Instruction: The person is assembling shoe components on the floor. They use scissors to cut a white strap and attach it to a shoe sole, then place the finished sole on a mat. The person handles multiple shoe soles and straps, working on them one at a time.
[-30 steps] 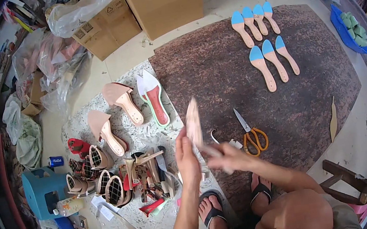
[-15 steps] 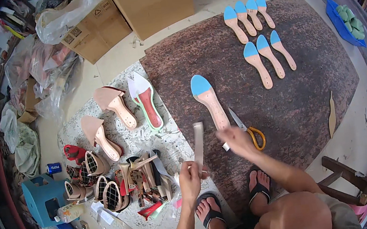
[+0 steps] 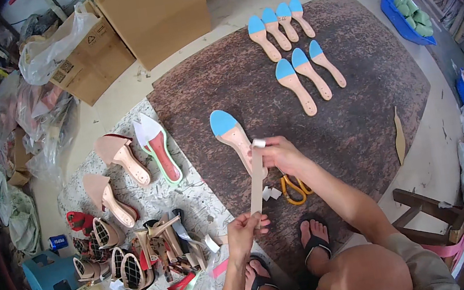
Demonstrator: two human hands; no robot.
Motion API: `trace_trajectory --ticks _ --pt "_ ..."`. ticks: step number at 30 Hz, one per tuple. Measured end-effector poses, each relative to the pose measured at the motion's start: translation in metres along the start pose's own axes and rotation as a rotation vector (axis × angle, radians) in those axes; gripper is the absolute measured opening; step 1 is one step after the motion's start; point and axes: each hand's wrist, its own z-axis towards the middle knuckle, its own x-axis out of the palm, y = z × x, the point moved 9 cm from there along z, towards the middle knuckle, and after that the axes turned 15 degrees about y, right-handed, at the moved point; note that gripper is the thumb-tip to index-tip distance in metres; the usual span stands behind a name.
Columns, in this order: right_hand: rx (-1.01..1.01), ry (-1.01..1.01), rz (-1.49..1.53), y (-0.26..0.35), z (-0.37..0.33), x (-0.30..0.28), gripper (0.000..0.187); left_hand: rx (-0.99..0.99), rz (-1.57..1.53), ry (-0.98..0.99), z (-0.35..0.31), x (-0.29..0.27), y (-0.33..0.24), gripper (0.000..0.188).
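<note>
A narrow beige strip [image 3: 257, 183] stretches between my two hands. My left hand [image 3: 246, 234] pinches its lower end, and my right hand [image 3: 281, 155] grips the upper end, where a small white piece [image 3: 258, 143] shows at the fingertips. Just behind the strip lies a shoe insole [image 3: 234, 139] with a blue toe part, its heel partly covered by my right hand and the strip. Orange-handled scissors [image 3: 293, 194] rest below my right wrist, blades hidden. Small white scraps [image 3: 272, 193] are beside the handles.
Several blue-toed insoles [image 3: 295, 85] lie in two rows on the brown board [image 3: 200, 84]. Sandal parts [image 3: 124, 160] and a heap of heels [image 3: 166, 243] are at left. A wooden stool [image 3: 432, 218] stands at right, cardboard boxes [image 3: 152, 19] at the back.
My right hand has come from the insole's heel to the upper end of the strip and now holds it. My left hand keeps the lower end. The whole view has shifted.
</note>
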Motion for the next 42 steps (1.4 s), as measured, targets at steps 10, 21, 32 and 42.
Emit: trace_trajectory --ticks 10,21,32,42 --pt "0.051 -0.109 -0.357 0.016 0.077 -0.061 0.024 -0.029 -0.174 0.030 0.071 0.035 0.038 0.025" --pt "0.015 -0.103 -0.598 0.035 0.105 -0.076 0.026 -0.127 0.049 -0.119 0.099 0.026 0.046 0.037" --pt "-0.023 -0.121 -0.534 0.033 0.101 -0.089 0.028 -0.061 0.004 -0.082 0.087 0.036 0.044 0.030" --pt "0.216 0.206 -0.292 -0.017 -0.013 0.064 0.011 -0.277 0.616 0.066 -0.117 -0.064 0.046 0.034"
